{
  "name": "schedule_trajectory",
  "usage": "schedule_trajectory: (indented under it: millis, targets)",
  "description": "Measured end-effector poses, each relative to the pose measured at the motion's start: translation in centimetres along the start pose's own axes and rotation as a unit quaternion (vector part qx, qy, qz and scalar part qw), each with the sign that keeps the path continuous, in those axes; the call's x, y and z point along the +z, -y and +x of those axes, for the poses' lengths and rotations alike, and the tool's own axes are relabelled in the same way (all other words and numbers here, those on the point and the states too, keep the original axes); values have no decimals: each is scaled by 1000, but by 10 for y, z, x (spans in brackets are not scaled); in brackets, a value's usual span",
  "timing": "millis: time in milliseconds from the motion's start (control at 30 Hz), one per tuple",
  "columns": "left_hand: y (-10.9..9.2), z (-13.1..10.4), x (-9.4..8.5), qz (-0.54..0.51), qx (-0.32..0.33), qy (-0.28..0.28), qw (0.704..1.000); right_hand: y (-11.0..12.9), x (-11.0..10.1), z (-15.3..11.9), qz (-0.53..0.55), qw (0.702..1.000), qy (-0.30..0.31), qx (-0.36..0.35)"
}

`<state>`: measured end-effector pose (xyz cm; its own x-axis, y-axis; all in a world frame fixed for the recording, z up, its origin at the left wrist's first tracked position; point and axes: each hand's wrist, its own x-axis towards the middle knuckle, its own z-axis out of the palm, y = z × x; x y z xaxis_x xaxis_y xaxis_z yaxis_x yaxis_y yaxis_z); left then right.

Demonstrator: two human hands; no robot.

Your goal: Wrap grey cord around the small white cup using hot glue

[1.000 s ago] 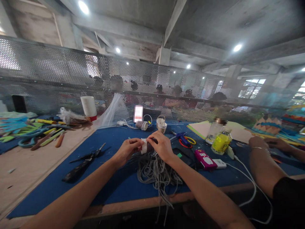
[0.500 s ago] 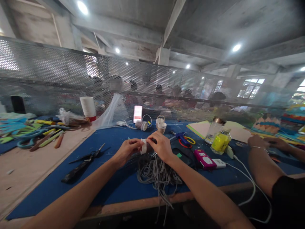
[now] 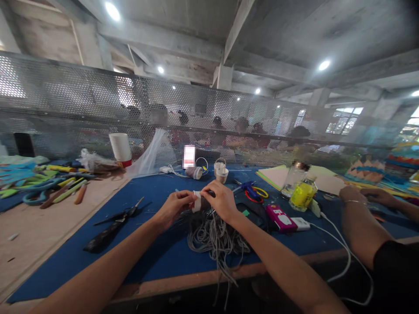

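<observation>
My left hand (image 3: 175, 205) is closed, thumb and fingers pinching the white end of a small paper cup (image 3: 197, 202) held on its side. My right hand (image 3: 221, 199) is closed round the other end, where grey-brown cord is wound about the cup; its fingers cover much of the winding. Below my hands a loose heap of grey cord (image 3: 214, 240) lies on the blue mat (image 3: 144, 261), with strands hanging over the table edge. Beyond them a cord-wrapped cup (image 3: 194, 173) lies on its side, and a small white cup with a looped handle (image 3: 221, 173) stands beside it.
Black-handled scissors (image 3: 114, 226) lie at left, near a stack of paper cups (image 3: 120, 149). A lit phone (image 3: 189, 157) leans at the back. On the right are a blue glue gun (image 3: 250, 191), a magenta box (image 3: 278, 218), a yellow bottle (image 3: 303, 195) and a co-worker's arm (image 3: 363, 226).
Almost nothing differs. Both hands keep the cup in the same place, and the whole view has shifted very slightly.
</observation>
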<state>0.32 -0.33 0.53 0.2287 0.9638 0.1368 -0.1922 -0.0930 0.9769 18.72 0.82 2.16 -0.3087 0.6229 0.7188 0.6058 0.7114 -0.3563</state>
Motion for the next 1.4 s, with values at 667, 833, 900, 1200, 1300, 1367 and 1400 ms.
schedule_trajectory:
  millis: [667,833,900,1200,1300,1367,1400]
  targets:
    - [0,0,-1,6,-5,7,1000,-1,0,0,-10,1000,3,5]
    - [-1,-1,-1,-1,-3,18,1000,-1,0,0,-14,1000,4,8]
    - [-1,-1,-2,-2,-4,25,1000,-1,0,1,-17,1000,5,11]
    - [3,1,-4,1,-3,23,1000,-2,3,1,-19,1000,1,19]
    - [3,1,-4,-1,-3,25,1000,-1,2,1,-20,1000,3,19]
    - [2,1,-4,-2,-2,25,1000,0,2,1,-21,1000,6,21]
    - [2,1,-4,-2,-2,24,1000,0,1,1,-22,999,8,22]
